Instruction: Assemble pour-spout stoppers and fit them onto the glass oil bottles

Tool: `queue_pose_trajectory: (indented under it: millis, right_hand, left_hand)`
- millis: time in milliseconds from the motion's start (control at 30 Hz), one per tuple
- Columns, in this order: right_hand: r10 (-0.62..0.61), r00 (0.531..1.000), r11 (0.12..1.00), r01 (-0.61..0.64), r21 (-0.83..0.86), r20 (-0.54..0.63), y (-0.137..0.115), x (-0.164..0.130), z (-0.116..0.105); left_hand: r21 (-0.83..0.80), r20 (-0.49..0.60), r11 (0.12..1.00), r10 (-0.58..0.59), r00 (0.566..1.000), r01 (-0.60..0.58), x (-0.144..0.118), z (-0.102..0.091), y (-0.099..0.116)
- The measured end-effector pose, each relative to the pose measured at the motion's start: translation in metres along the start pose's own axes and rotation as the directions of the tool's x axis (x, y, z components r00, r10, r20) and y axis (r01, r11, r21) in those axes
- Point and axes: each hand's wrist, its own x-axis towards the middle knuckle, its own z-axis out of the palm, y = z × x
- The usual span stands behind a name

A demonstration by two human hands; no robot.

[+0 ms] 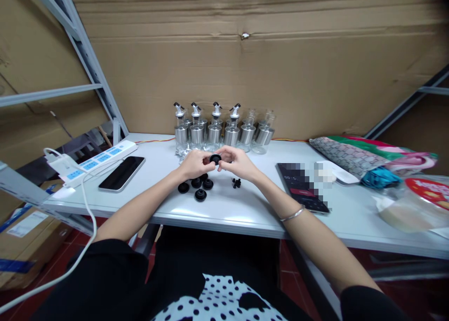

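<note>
Between my two hands, just above the table, is a round black cap (215, 159). The fingers of my left hand (197, 164) close on its left side. My right hand (235, 162) pinches it from the right. Below my left hand, several similar black caps (200, 195) lie grouped on the table. A small pile of tiny black pieces (236, 183) sits under my right hand. Behind my hands stand rows of glass bottles with metal sleeves (214, 134); several in front carry pourer spouts (217, 109), while those at the right have bare necks.
On the left lie a white power strip (101, 162) with a plugged-in charger and a phone (122, 174). To the right are another phone (301, 185), a white mouse-like object (338, 172), a patterned pouch (347, 157) and a red-lidded tub (414, 206). Cardboard (196, 64) walls the back.
</note>
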Motion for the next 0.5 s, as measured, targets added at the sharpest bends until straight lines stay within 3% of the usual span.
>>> queue_pose_trajectory:
  millis: [500]
  right_hand:
    - [-0.053,0.998,0.995,0.055,-0.087,0.02,-0.0025,-0.0009,0.0007]
  left_hand:
    - [0.047,-0.057,0.995,0.086,0.995,-0.083,0.0011,0.0027,-0.0052]
